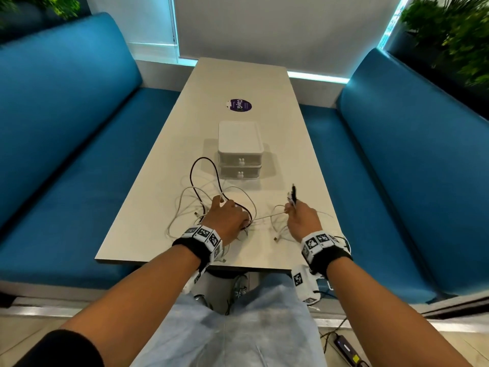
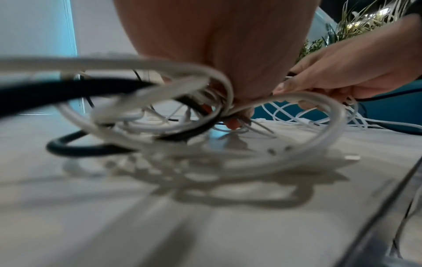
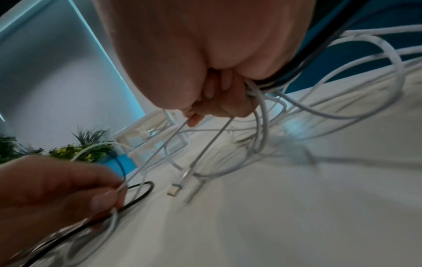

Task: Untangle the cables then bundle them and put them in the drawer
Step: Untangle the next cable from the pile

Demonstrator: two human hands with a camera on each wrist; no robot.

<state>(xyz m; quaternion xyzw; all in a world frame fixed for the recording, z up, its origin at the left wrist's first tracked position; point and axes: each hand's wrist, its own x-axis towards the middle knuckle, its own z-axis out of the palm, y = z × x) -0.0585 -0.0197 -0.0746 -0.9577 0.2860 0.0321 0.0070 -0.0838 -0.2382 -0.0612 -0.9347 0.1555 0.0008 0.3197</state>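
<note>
While the tangle of cables (image 1: 211, 205) lies spread on the near end of the pale surface (image 1: 238, 83), the left hand (image 1: 228, 218) sits on top of it, its fingers (image 3: 100, 198) curled down and pinching a white cable (image 1: 262, 218) together with a black cable (image 1: 196, 165) against the surface. The black cable loops away from that hand toward the small white drawer unit (image 1: 240, 151), which stands just beyond the tangle with both drawers closed. The right hand (image 1: 301, 217) is raised slightly, well to the right of the left one, and its fingers (image 3: 219, 106) are closed round several strands: white ones hang from its grip, and a dark plug end (image 1: 293, 193) sticks up from its top. One thin white strand runs nearly taut between the two hands. A loose white connector (image 3: 180, 182) hangs under the right hand, close to the surface. More white loops (image 1: 182, 207) lie left of the left hand. A purple round sticker (image 1: 240, 105) sits on the surface beyond the drawer unit. Blue benches (image 1: 66, 128) flank both long sides.
</note>
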